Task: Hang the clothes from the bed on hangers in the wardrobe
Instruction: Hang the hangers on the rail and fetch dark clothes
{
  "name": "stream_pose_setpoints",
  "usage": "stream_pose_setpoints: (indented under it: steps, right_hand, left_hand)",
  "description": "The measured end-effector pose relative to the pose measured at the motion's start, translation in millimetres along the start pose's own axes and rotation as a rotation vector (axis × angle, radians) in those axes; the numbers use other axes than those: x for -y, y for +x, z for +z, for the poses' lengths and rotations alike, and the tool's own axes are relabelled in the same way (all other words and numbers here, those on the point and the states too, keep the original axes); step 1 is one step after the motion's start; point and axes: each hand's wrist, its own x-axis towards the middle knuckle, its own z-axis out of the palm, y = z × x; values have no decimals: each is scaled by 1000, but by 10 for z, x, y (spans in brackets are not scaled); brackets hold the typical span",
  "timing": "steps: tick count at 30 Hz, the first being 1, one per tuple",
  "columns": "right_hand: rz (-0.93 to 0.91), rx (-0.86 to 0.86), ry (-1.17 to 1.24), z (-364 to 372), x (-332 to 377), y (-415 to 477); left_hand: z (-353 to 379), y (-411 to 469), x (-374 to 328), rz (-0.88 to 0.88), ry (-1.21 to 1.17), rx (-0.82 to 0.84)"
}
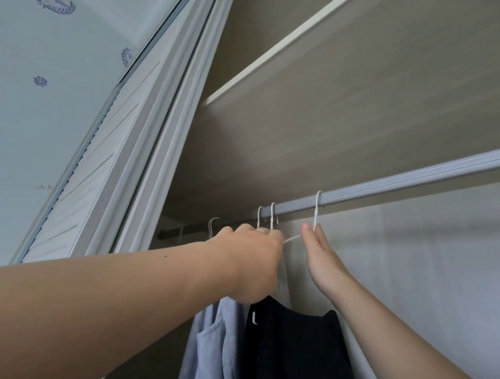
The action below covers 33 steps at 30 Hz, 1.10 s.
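Black garment [298, 358], judged soft and light, hangs on a thin white hanger [316, 209] hooked over the wardrobe rail [422, 180] beside a blue garment [212, 346]; left hand [252, 251] curls round the hanger's shoulder wire, right hand [322, 258] rests straight fingers against the hook's neck, likely the firmest hold.

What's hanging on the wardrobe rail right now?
At least four white hanger hooks sit on the rail. Below hang a black garment and a light blue garment. The left hand and right hand cover the hangers' shoulders, so which hook carries which is hidden.
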Motion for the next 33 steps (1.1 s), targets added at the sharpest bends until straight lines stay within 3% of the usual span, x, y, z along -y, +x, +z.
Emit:
stream_pose_setpoints:
  steps: [10,16,23,28,33]
  right_hand:
    - [86,46,-17,592,-58,485]
    - [121,57,-43,869,-165,690]
    - [129,90,-10,810,-107,568]
    - [155,111,29,692,64,380]
    - [-32,-137,96,479,658,-25]
  left_hand:
    - [291,-41,356,-113,-39,204]
    - [403,1,391,-116,109,218]
    - [413,-33,370,-85,267,185]
    - [177,-178,405,30,466,86]
    - [-259,-598,528,112,466,-118]
